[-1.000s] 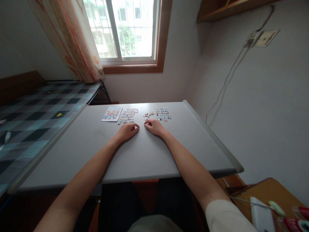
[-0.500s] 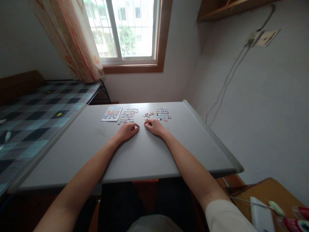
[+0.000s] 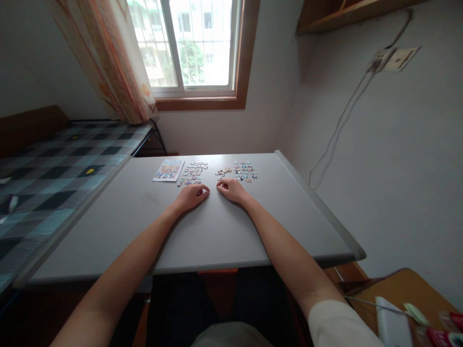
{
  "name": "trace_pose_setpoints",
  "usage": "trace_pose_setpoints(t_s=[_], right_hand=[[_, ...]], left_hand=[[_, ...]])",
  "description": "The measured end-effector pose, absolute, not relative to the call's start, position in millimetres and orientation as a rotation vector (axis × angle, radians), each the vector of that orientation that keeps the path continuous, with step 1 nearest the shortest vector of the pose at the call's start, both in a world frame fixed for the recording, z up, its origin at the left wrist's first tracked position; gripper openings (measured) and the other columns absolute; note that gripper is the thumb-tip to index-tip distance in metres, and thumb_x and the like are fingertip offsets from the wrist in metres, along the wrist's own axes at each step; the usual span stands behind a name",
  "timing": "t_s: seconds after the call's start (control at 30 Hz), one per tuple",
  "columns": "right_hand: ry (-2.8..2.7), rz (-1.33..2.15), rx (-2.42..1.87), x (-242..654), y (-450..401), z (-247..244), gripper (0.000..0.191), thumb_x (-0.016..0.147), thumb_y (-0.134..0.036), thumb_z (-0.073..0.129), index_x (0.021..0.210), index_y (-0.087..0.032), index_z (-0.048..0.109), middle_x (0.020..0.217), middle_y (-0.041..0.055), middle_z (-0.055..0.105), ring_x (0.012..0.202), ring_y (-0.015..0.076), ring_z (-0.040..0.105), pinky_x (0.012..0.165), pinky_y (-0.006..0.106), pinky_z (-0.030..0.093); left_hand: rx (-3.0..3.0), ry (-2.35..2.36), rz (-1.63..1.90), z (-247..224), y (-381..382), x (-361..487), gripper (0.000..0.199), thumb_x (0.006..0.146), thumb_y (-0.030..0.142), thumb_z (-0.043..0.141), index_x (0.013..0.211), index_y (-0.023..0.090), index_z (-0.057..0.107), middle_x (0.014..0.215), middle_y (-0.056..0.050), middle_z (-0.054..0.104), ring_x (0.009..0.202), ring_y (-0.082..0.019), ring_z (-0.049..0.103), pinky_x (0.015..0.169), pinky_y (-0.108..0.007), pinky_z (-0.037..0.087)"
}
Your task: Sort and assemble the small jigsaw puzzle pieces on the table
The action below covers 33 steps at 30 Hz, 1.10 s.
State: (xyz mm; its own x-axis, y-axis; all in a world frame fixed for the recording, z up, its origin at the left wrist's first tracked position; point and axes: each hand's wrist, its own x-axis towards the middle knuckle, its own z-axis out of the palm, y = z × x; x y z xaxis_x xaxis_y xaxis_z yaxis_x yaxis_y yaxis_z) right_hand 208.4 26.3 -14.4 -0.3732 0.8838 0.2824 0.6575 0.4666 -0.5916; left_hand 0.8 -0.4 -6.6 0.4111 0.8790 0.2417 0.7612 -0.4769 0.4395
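Both hands rest on the grey-white table, a short gap apart. My left hand has its fingers curled and thumb and fingertips together; anything between them is too small to make out. Just beyond it lie the left puzzle pieces, spread in rough rows. My right hand is curled in a similar pinch, its contents also unclear. Past it are a small heap of pieces and the right puzzle pieces. A colourful picture sheet lies flat, left of the pieces.
The table has a raised right edge by the wall. A checked bed stands at the left, below a curtain and window. At lower right, a wooden stool holds a white object and a cable.
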Motion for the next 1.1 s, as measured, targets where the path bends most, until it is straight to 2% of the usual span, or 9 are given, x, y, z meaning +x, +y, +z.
trace_pose_setpoints(t_s=[1.1], right_hand=[[-2.152,0.53,-1.299,208.3,25.5,-12.7,0.017,0.08,-0.025,0.056,0.087,-0.017,0.07,0.068,0.0002,0.061,0.063,0.01,0.05,0.061,0.02,0.035]], left_hand=[[2.395,1.433,0.651,-5.2,-1.1,1.1,0.03,0.082,0.041,0.05,0.093,0.022,0.07,0.062,0.001,0.058,0.056,-0.011,0.047,0.054,-0.021,0.033]])
